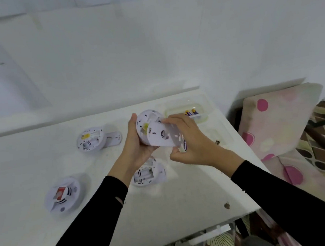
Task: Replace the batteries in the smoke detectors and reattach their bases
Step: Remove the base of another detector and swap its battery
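Black sleeves [99, 214] fill my foreground. Left hand [135, 145] cups a smoke detector [144, 122] above the white table [23, 166], underside up. Right hand [191, 142] pinches its base plate [163, 136], tilted against the detector. Three more detectors lie on the table.

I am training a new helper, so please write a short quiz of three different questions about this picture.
1. True or false: the left hand holds a smoke detector.
2. What does the right hand hold against it? A) base plate B) screwdriver C) cloth
3. How many detectors lie on the table?

Key: 1 true. 2 A, the base plate. 3 three: far left, near left, under the hands.
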{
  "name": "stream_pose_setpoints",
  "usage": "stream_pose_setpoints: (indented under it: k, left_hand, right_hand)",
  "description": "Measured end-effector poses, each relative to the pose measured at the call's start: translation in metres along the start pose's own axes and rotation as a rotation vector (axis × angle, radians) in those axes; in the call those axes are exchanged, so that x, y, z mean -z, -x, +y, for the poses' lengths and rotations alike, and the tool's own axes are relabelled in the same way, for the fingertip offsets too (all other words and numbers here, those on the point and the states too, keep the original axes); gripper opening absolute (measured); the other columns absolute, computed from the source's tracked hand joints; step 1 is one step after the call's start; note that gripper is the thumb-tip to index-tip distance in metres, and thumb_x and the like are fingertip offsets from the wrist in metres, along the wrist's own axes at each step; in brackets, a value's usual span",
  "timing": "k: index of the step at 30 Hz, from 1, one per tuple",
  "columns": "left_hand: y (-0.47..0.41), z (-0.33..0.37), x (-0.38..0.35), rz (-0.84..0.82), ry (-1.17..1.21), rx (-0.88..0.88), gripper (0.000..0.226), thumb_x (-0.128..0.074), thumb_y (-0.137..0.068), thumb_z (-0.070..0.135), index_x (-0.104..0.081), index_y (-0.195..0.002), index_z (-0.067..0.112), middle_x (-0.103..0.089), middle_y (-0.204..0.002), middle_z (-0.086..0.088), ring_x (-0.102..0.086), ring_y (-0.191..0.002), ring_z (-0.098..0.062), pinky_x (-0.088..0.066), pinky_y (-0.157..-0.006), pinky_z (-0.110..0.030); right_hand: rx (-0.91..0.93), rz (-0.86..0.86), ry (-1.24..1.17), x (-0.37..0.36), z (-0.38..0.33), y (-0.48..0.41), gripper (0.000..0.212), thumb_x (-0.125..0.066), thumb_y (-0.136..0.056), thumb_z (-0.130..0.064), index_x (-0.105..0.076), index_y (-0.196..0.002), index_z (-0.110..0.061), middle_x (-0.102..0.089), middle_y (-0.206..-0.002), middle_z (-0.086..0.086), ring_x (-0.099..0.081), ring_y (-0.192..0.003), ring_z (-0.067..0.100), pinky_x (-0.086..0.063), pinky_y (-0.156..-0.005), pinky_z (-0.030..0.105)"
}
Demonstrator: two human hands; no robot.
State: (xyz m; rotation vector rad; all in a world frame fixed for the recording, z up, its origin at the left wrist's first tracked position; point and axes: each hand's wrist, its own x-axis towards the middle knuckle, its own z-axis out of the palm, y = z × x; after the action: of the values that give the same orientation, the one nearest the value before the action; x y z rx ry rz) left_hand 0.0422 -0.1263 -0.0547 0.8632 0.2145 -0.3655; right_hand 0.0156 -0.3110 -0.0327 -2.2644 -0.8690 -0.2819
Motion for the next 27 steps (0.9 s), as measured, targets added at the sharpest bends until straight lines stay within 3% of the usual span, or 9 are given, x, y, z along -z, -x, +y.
stream_pose_setpoints:
  k: [6,14,17,20,23,25,27]
  left_hand:
    - [-0.006,-0.009,0.007,0.109,0.169,-0.034,0.069,-0.045,-0.095,0.062,-0.052,-0.139,0.009,-0.058,-0.136,-0.024,-0.056,-0.123,-0.046,-0.054,-0.095,-0.052]
    - [-0.012,-0.021,-0.012,0.062,0.15,-0.02,0.062,-0.042,-0.096,0.062,-0.061,-0.125,0.011,-0.064,-0.129,-0.022,-0.057,-0.123,-0.043,-0.055,-0.093,-0.049]
    - [-0.013,-0.023,-0.014,0.034,0.172,-0.018,0.062,-0.043,-0.095,0.061,-0.06,-0.128,0.011,-0.062,-0.131,-0.023,-0.056,-0.124,-0.044,-0.055,-0.093,-0.05]
    - [-0.013,-0.023,-0.016,-0.005,0.175,-0.029,0.064,-0.044,-0.093,0.06,-0.058,-0.132,0.01,-0.061,-0.133,-0.023,-0.058,-0.121,-0.043,-0.055,-0.093,-0.05]
    - [-0.013,-0.022,-0.021,-0.056,0.122,-0.042,0.066,-0.041,-0.093,0.059,-0.057,-0.134,0.01,-0.062,-0.131,-0.022,-0.06,-0.12,-0.039,-0.051,-0.097,-0.048]
    - [-0.013,-0.021,-0.025,-0.085,0.101,-0.049,0.067,-0.041,-0.094,0.058,-0.052,-0.141,0.012,-0.056,-0.139,-0.023,-0.051,-0.132,-0.041,-0.044,-0.104,-0.05]
    - [-0.012,-0.017,-0.03,-0.107,0.123,-0.068,0.06,-0.042,-0.093,0.056,-0.054,-0.138,0.018,-0.058,-0.137,-0.022,-0.053,-0.128,-0.041,-0.044,-0.104,-0.05]
  right_hand:
    - [0.049,-0.269,0.028,-0.015,0.02,0.084,0.04,-0.069,-0.066,-0.014,-0.057,-0.103,-0.008,-0.056,-0.115,0.007,-0.053,-0.107,0.023,-0.045,-0.092,0.035]
    - [-0.043,-0.439,0.098,-0.02,0.05,0.112,0.03,-0.061,-0.075,-0.027,-0.062,-0.101,-0.012,-0.054,-0.127,0.006,-0.053,-0.116,0.024,-0.049,-0.093,0.038]
    - [0.004,-0.344,0.076,-0.014,0.044,0.107,0.023,-0.062,-0.08,-0.025,-0.065,-0.098,-0.012,-0.058,-0.124,0.006,-0.056,-0.113,0.021,-0.051,-0.088,0.037]
    - [0.084,-0.025,0.025,-0.005,0.034,0.074,0.014,-0.061,-0.083,-0.008,-0.067,-0.096,-0.007,-0.062,-0.111,0.009,-0.06,-0.103,0.022,-0.05,-0.088,0.032]
    - [-0.001,0.242,-0.028,0.007,0.03,0.025,0.021,-0.062,-0.081,-0.003,-0.067,-0.101,-0.006,-0.062,-0.107,0.006,-0.057,-0.103,0.019,-0.044,-0.094,0.024]
    - [-0.105,0.228,-0.057,0.012,0.028,-0.001,0.028,-0.068,-0.079,-0.014,-0.062,-0.106,-0.01,-0.056,-0.108,0.003,-0.052,-0.103,0.017,-0.042,-0.093,0.023]
    - [-0.234,0.143,-0.086,0.014,0.027,-0.018,0.037,-0.067,-0.076,-0.033,-0.055,-0.106,-0.017,-0.05,-0.108,-0.004,-0.048,-0.101,0.013,-0.043,-0.087,0.022]
